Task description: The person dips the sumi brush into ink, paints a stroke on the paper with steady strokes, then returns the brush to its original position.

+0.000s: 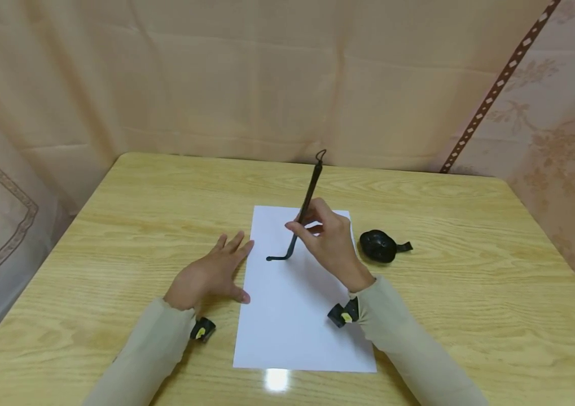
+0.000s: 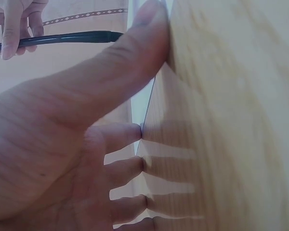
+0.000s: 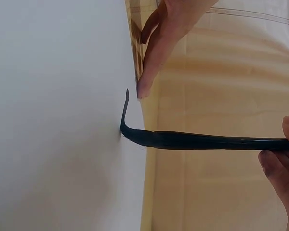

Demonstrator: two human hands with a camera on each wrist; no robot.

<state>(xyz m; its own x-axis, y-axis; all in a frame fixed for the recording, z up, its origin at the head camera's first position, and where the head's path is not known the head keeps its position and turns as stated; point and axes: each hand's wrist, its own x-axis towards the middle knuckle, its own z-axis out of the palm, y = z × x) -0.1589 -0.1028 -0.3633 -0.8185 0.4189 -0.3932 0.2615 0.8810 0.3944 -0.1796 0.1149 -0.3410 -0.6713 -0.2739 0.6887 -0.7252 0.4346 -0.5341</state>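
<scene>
A black writing brush with a hanging loop at its top end is pinched in my right hand, tilted with its top away from me. Its inked tip bends against a white sheet of paper. A short black stroke runs leftward from the tip, ending in a rounded blob. My left hand rests with spread fingers at the sheet's left edge, thumb and fingertips right at the border. In the left wrist view, the brush appears beyond the thumb.
Right of the paper sits a small round black dish with a short handle, dark and glossy inside. The wooden table ends at a beige curtain behind. Black straps with small devices are on both wrists.
</scene>
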